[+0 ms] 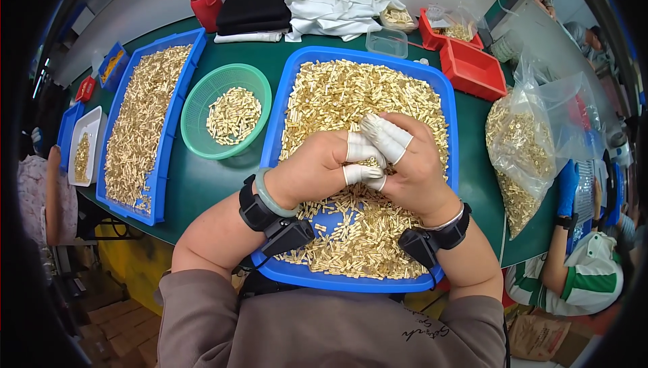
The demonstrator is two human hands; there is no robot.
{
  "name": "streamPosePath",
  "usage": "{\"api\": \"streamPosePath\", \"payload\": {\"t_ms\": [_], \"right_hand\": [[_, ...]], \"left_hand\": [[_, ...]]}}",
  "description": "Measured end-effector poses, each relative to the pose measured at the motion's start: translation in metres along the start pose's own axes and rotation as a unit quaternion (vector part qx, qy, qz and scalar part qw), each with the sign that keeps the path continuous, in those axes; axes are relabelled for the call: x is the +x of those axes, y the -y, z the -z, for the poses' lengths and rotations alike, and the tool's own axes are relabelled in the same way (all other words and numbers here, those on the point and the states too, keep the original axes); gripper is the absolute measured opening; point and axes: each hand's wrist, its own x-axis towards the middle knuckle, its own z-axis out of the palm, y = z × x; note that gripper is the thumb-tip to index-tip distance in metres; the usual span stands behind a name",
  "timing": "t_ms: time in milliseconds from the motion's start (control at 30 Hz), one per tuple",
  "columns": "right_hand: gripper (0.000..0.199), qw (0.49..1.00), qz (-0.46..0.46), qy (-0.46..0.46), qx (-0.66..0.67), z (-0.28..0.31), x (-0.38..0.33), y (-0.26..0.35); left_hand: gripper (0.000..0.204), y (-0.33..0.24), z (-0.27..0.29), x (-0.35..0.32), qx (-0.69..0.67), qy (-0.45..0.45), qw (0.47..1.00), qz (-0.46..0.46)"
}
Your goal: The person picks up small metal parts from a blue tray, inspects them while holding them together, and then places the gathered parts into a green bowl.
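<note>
A blue tray (453, 186) full of small gold-coloured metal pieces (351, 88) lies in front of me. Over its middle my left hand (322, 160) and my right hand (413, 155) meet, with white coverings on several fingertips. Both are closed, fingers bent toward each other around a few of the small metal pieces (368, 162). My fingers partly hide those pieces, and how many each hand holds cannot be made out. Below my hands, a patch of the tray's blue bottom shows among the scattered pieces.
To the left are a green plastic basket (196, 122) and a long blue tray (162, 165), both holding metal pieces. A clear bag (523, 145) of pieces and red bins (472, 68) stand right. Folded cloths (253, 7) and a red flask (204, 5) are behind. People sit at both sides.
</note>
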Motion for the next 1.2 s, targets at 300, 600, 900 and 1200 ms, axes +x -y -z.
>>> {"api": "streamPosePath", "payload": {"t_ms": [300, 600, 900, 1200], "right_hand": [[0.049, 1.0, 0.009, -0.005, -0.021, -0.001, -0.001, -0.002], [0.043, 0.997, 0.06, -0.038, -0.03, 0.0, -0.004, -0.004], [0.04, 0.998, 0.065, 0.007, 0.005, 0.001, -0.001, -0.001], [0.036, 0.998, 0.046, -0.013, 0.04, 0.002, -0.001, 0.0]], "left_hand": [[0.013, -0.001, 0.001, 0.002, 0.023, -0.003, 0.999, -0.039], [0.014, 0.001, 0.004, -0.001, -0.117, -0.006, 0.992, 0.041], [0.018, 0.007, 0.003, -0.005, -0.306, 0.029, 0.934, 0.18], [0.025, 0.015, 0.003, -0.006, -0.363, 0.044, 0.908, 0.207]]}}
